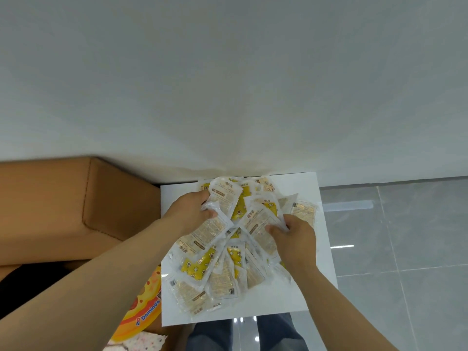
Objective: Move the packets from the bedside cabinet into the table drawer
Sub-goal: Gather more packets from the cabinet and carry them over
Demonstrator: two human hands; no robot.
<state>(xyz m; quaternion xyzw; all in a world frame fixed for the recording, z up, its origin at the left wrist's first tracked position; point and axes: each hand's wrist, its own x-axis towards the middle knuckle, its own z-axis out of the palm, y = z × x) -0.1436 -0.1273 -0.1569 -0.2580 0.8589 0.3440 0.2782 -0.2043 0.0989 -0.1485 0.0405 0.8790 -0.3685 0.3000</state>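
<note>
White cabinet top point(253, 312) | left hand point(188, 211) grips packets point(228, 262) | right hand point(296, 239) grips more | fingertips buried, print blurred

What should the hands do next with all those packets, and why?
Probably lift both handfuls up off the white cabinet top: the left hand and right hand each grip packets from the pile, though many more lie loose beneath.

Operator: L hand point(188, 214) and R hand point(295, 239) bare; forearms point(101, 274) bare to frame edge. Lower body: blue denim jeans point(210, 335), btm centre.
</note>
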